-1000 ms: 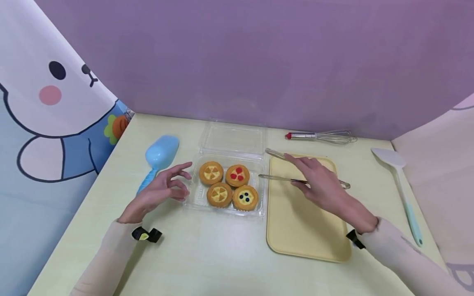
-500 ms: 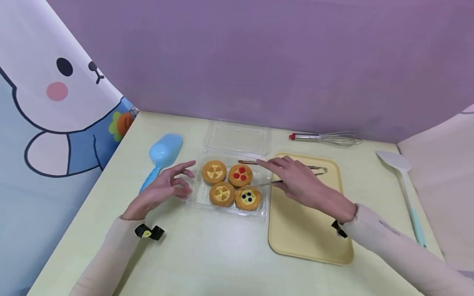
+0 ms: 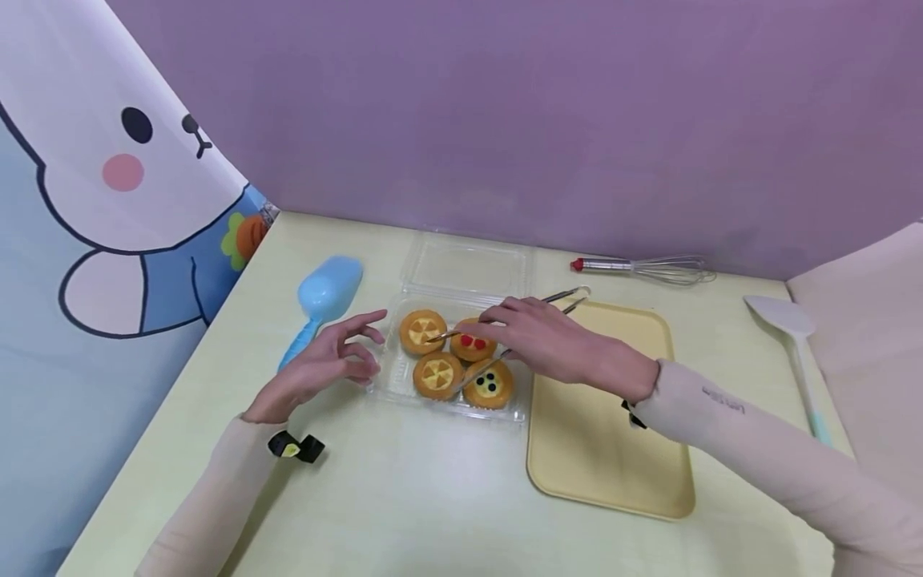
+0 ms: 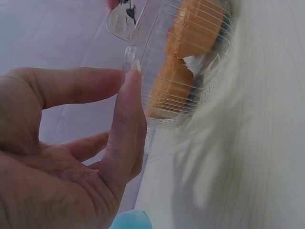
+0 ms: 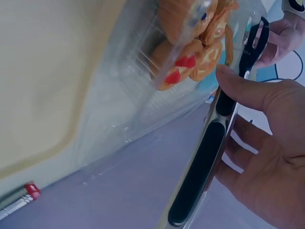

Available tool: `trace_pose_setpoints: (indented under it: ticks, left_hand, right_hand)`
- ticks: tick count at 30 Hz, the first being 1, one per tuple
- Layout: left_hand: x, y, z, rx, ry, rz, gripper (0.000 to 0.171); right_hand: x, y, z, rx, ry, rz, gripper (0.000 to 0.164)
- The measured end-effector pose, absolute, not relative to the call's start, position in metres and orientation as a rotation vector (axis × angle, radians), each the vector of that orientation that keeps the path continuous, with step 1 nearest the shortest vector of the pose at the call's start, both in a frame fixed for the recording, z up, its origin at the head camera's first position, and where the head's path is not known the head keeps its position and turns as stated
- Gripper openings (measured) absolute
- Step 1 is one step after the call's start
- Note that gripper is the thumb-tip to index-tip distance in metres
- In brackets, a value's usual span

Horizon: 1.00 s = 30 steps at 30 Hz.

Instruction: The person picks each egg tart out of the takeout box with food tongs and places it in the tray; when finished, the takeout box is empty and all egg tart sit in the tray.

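My right hand (image 3: 544, 340) holds metal tongs (image 5: 200, 171) with dark grip pads, their arms parted over the tarts. One tip lies by the upper-left tart (image 3: 422, 330), the other between the lower-left tart (image 3: 437, 375) and the blue-dotted tart (image 3: 490, 386). The red-topped tart (image 3: 473, 346) is partly covered by the hand and tongs. All sit in a clear plastic clamshell box (image 3: 392, 383), lid spread toward the back. At the box's left side is my left hand (image 3: 324, 365), fingers loosely bent and apart; whether its thumb touches the rim I cannot tell.
A yellow tray (image 3: 609, 449) lies right of the box. Behind it is a whisk (image 3: 642, 268) near the purple backdrop. A white spatula with a mint handle (image 3: 789, 320) lies at the far right; a blue scoop (image 3: 330, 290) lies left of the box.
My right hand has carried the tongs left from above the tray to over the tarts. The left hand keeps its place beside the box. The head view has shifted slightly.
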State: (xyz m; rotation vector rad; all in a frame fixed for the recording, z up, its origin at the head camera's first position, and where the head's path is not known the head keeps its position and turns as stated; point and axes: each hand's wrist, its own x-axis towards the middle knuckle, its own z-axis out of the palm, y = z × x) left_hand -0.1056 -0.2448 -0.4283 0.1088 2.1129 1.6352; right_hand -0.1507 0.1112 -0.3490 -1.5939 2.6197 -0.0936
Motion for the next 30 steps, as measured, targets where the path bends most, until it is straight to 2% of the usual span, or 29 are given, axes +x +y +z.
trace_pose_setpoints:
  ticks: [8, 21, 30]
  left_hand:
    - [-0.107, -0.245, -0.428, 0.104, 2.101, 1.635, 0.085]
    - [-0.106, -0.244, -0.429, 0.12, 2.098, 1.654, 0.085]
    - [-0.105, -0.244, -0.428, 0.11, 2.093, 1.651, 0.084]
  right_hand:
    - [-0.159, 0.092, -0.342, -1.641, 2.513, 0.039, 0.076]
    - [-0.165, 0.082, -0.332, -1.653, 2.453, 0.197, 0.086]
    - [-0.166, 0.072, -0.341, -1.72, 2.441, 0.211, 0.065]
